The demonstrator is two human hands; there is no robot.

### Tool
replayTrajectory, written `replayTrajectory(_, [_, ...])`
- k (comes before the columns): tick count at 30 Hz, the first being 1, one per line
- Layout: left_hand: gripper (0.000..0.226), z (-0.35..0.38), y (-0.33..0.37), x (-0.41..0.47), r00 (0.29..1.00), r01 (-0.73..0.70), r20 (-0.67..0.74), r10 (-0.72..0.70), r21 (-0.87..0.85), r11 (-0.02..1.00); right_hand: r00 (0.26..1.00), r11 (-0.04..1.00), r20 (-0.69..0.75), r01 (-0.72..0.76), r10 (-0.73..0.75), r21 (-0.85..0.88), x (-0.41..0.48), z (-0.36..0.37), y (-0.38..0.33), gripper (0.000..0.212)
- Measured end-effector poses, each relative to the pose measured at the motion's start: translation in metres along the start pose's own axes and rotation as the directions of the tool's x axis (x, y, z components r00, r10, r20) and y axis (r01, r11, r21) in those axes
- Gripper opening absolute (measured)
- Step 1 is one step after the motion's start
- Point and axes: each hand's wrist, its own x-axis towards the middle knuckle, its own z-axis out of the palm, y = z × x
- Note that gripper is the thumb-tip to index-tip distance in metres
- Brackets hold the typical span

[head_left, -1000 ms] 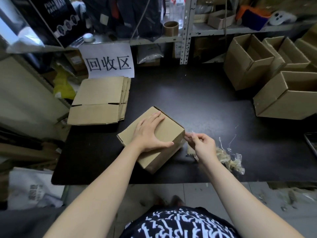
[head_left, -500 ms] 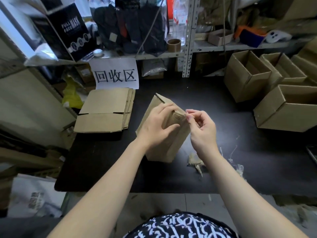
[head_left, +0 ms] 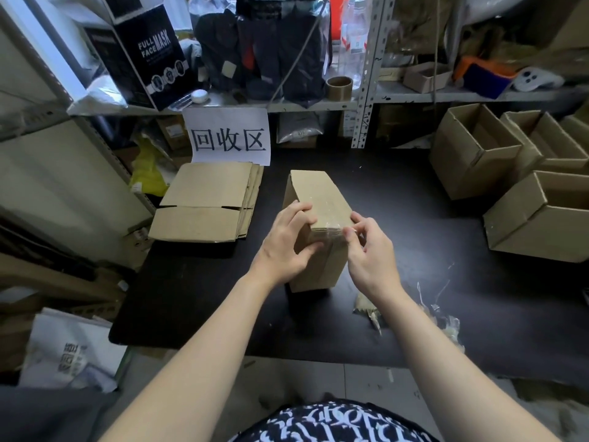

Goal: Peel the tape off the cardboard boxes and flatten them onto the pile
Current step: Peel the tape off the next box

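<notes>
On the dark tabletop (head_left: 398,250), right of the pile (head_left: 207,202), the box (head_left: 322,193) stands on end, long axis upright, left hand (head_left: 287,247) gripping its near left edge, right hand (head_left: 371,253) pinching the tape (head_left: 328,232) at its near top corner.

Taped brown cardboard box (head_left: 322,224) upright on end, right of flattened cardboard pile (head_left: 207,202).
</notes>
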Motion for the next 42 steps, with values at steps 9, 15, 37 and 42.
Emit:
replayTrajectory(9, [0.048, 0.004, -0.007, -0.009, 1.0, 0.017, 0.006, -0.017, -0.039, 0.999, 0.999, 0.999, -0.019, -0.029, 0.029, 0.033, -0.005, 0.001, 0.008, 0.019])
replayTrajectory(15, [0.048, 0.005, -0.011, -0.014, 1.0, 0.009, -0.005, -0.01, -0.039, 0.999, 0.998, 0.994, -0.061, -0.028, 0.034, 0.106, -0.01, 0.001, 0.01, 0.023])
replayTrajectory(37, [0.056, 0.003, 0.007, -0.026, 1.0, 0.021, -0.007, -0.02, 0.145, 0.989, 0.953, 0.898, 0.289, -0.05, -0.087, 0.437, -0.014, -0.021, 0.022, 0.051])
replayTrajectory(42, [0.057, -0.005, -0.003, -0.028, 0.994, 0.105, -0.039, -0.101, 0.115, 0.988, 0.978, 0.912, 0.208, -0.063, -0.025, 0.405, -0.011, -0.018, 0.025, 0.045])
